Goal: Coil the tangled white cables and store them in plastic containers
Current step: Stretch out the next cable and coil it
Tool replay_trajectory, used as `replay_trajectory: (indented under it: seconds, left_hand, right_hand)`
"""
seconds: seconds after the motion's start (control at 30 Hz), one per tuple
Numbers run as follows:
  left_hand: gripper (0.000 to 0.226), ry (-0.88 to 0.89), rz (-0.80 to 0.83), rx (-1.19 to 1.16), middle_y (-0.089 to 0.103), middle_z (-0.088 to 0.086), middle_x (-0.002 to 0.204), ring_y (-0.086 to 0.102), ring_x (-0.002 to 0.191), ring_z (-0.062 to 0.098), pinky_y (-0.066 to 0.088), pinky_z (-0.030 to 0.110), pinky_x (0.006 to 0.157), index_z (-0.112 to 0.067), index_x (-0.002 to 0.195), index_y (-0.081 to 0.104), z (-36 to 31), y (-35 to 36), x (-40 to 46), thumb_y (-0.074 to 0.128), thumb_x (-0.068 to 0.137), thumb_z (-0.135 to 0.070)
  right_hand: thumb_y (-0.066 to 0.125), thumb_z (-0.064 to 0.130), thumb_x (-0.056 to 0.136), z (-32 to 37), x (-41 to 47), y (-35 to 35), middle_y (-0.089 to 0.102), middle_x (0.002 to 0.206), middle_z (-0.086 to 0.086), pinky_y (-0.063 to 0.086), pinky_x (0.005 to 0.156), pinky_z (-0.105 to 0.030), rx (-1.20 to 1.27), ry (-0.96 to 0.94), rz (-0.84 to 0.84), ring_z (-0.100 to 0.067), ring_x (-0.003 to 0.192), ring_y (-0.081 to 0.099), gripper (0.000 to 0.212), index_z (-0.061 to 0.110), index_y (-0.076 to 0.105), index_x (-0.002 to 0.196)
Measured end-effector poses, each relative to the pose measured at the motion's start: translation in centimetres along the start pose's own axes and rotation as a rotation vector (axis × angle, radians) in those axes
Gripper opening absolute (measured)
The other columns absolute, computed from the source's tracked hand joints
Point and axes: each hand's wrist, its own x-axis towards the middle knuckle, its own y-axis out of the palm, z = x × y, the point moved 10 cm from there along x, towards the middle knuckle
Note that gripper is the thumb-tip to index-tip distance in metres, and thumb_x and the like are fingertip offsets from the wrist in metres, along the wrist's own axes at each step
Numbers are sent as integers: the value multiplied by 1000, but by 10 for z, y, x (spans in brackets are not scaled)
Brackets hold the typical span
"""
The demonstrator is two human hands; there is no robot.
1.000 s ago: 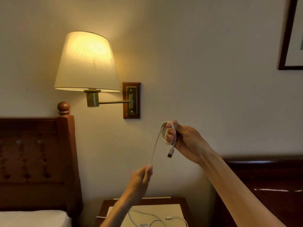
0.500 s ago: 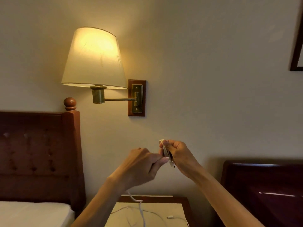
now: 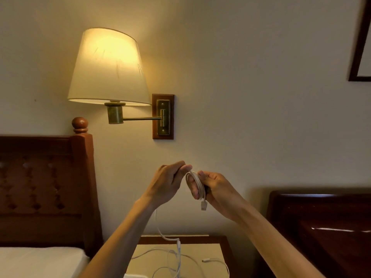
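A white cable coil [image 3: 197, 184] is looped round the fingers of my right hand [image 3: 215, 188], which grips it in front of the wall. Its connector end [image 3: 203, 206] dangles below the coil. Just left of it, my left hand [image 3: 170, 182] pinches the same cable. The free length [image 3: 160, 229] drops from that hand to the nightstand. More tangled white cables [image 3: 176, 261] lie on the nightstand top [image 3: 212, 257]. No plastic container shows clearly.
A lit wall lamp [image 3: 108, 67] hangs above left on a brass arm. A dark wooden headboard [image 3: 46, 187] and a white mattress [image 3: 38, 261] are at the left. Another dark wooden bed frame [image 3: 321, 223] stands at the right. A picture frame [image 3: 359, 47] hangs at the upper right.
My left hand rose from low near the nightstand up to the coil and laid more cable round my right fingers. My right hand sank a little. The view shifted.
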Motion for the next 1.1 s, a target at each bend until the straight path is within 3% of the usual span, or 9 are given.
replay_trajectory:
  seconds: [0.1,0.17,0.23,0.43,0.6,0.73,0.93,1.03,1.1]
  left_hand:
    - [36,-161,-32,-299,46,-13,63,39,57,7,33,25,55,-31,74,54,23,17,-16,37,97,-54]
    - [47,-334,-57,-448,44,-10,64,36,61,10,31,31,58,-26,74,57,50,34,-35,40,89,-68]
    - [51,-443,-68,-456,38,-11,59,31,57,8,26,29,54,-26,68,52,70,50,-56,41,85,-73]
    - [40,-589,122,-361,42,-10,55,36,54,8,30,22,52,-22,67,50,67,92,-102,35,91,-51]
    - [52,-351,382,-44,40,-5,56,32,50,9,24,28,53,-23,63,45,23,98,-107,26,99,-55]
    - [50,-186,425,57,36,-6,51,32,43,15,21,23,48,-25,58,41,-10,76,-79,31,102,-47]
    - [44,-8,277,49,44,-4,51,42,42,18,33,34,46,-19,70,54,-25,33,-45,36,103,-42]
    - [38,46,194,68,61,-11,65,57,52,8,43,27,50,-21,81,60,-25,17,-31,36,104,-40]
    - [33,52,120,79,53,-16,61,52,49,6,38,21,48,-27,76,52,-20,8,-26,38,103,-39]
  right_hand:
    - [29,24,107,0,-3,-2,61,68,-4,50,68,-20,139,45,-1,-9,61,57,41,2,63,100]
    - [34,23,105,3,-2,-7,64,72,-6,53,70,-23,322,73,-21,-11,64,61,38,-1,64,103]
    - [36,21,105,8,0,-11,64,73,-8,56,69,-24,474,91,-31,-13,64,61,36,-3,63,102]
    - [37,19,105,14,18,-29,62,74,-8,56,65,-25,644,59,-91,-14,63,60,33,-3,61,99]
    - [37,20,106,15,32,-44,63,76,-8,54,71,-28,340,-32,-149,-17,68,61,34,0,62,97]
    - [41,23,104,2,33,-36,69,75,-8,55,71,-27,64,-78,-174,-19,70,64,32,1,63,97]
    - [43,27,104,-9,27,-19,68,76,-5,52,70,-27,-209,-111,-96,-16,70,62,34,1,64,98]
    - [40,26,104,-9,20,-13,64,71,-1,46,63,-18,-281,-115,-66,-7,64,57,38,-1,65,95]
    - [36,25,105,-7,15,-10,65,70,1,45,62,-14,-285,-124,-39,-5,63,58,37,4,64,92]
